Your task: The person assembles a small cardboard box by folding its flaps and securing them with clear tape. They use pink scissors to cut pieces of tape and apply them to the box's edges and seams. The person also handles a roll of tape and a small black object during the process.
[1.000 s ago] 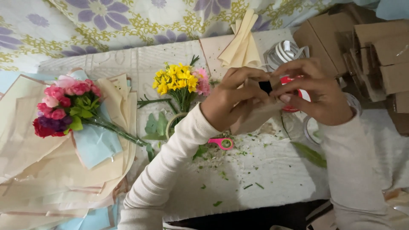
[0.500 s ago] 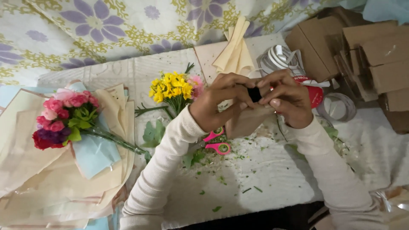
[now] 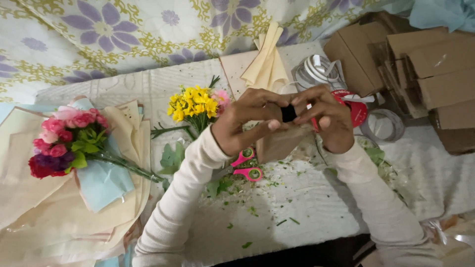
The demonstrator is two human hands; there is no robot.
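Note:
My left hand (image 3: 247, 121) and my right hand (image 3: 326, 121) meet above the table, both pinching a small black object (image 3: 288, 113) between their fingertips. Under the hands lies a brown paper wrap (image 3: 279, 143). A bunch of yellow flowers (image 3: 194, 104) with a pink bloom stands just left of my left hand. Pink-handled scissors (image 3: 246, 165) lie below my left wrist. A red ribbon spool (image 3: 356, 110) shows behind my right hand.
A pink and red bouquet (image 3: 69, 141) lies on beige and light blue paper sheets (image 3: 59, 217) at the left. Folded cream paper (image 3: 267, 62) and white ribbon (image 3: 319, 71) sit at the back. Brown cardboard boxes (image 3: 425, 64) stack at the right. Green clippings litter the table.
The hands have shifted slightly left and closer together on the small black object; the view has tilted, so everything sits a little lower and more to the left.

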